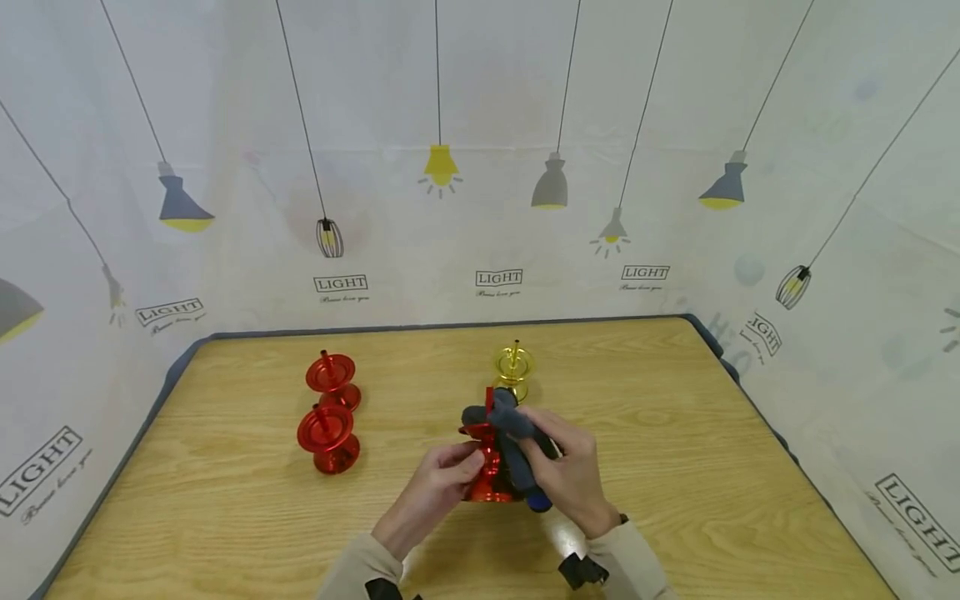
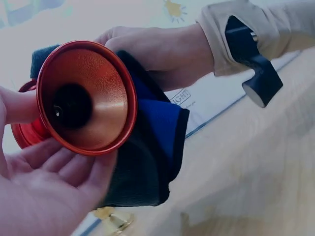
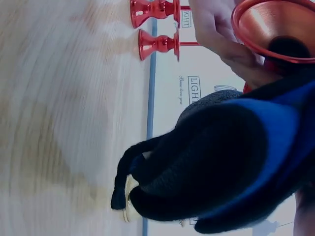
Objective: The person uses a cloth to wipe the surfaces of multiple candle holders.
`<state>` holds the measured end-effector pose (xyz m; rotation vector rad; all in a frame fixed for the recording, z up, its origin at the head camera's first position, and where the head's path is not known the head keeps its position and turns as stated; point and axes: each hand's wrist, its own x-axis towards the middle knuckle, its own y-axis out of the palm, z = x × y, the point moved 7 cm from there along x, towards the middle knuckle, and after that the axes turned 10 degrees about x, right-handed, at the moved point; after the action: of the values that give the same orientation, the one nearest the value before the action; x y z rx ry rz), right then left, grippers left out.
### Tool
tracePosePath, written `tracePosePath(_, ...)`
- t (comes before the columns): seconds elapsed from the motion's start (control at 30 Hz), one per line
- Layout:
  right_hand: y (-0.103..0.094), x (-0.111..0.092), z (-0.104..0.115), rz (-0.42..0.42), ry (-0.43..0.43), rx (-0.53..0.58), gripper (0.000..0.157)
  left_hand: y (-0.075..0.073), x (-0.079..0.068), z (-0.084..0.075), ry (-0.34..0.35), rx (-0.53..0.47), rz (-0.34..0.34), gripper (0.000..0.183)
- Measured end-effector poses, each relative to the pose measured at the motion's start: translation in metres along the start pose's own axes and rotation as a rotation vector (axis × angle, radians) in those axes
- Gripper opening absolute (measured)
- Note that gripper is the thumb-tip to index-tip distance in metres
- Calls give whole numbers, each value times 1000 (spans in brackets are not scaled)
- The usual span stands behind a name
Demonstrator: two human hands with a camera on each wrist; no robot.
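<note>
My left hand [image 1: 438, 483] grips a shiny red candle holder [image 1: 489, 485] by its stem, above the table near its front. In the left wrist view the hollow underside of its base [image 2: 106, 98] faces the camera. A dark grey and blue cloth [image 1: 516, 446] is pinched in my right hand [image 1: 573, 467] and lies against the far right side and top of the holder. In the right wrist view the folded cloth [image 3: 197, 162] covers much of the picture and hides part of the holder.
Two more red candle holders, one nearer [image 1: 327, 437] and one farther [image 1: 331, 375], stand upright at the left of the wooden table [image 1: 225, 517]. Behind my hands stands a gold candle holder [image 1: 513, 364]. A lamp-printed white curtain [image 1: 480, 217] surrounds the table's back and sides.
</note>
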<state>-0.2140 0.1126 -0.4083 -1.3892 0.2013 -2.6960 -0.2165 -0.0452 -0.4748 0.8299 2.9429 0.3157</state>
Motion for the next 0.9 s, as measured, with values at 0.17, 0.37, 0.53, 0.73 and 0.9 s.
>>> tracePosePath(0.17, 4, 4, 8, 32, -95, -100, 39, -12, -3, -7, -47, 283, -210, 45)
tracePosePath(0.37, 11, 5, 13, 60, -148, -174, 22, -15, -6, -16, -63, 464, -379, 35)
tracePosePath(0.53, 10, 4, 9, 45, -112, -159, 24, -16, -6, -18, -36, 458, -396, 31)
tracePosePath(0.73, 6, 2, 0, -6, -22, -45, 38, -15, -3, -11, -24, 239, -265, 31)
tracePosePath(0.9, 5, 0, -8, -49, 103, 99, 35, -6, 0, 2, -24, -91, -25, 14)
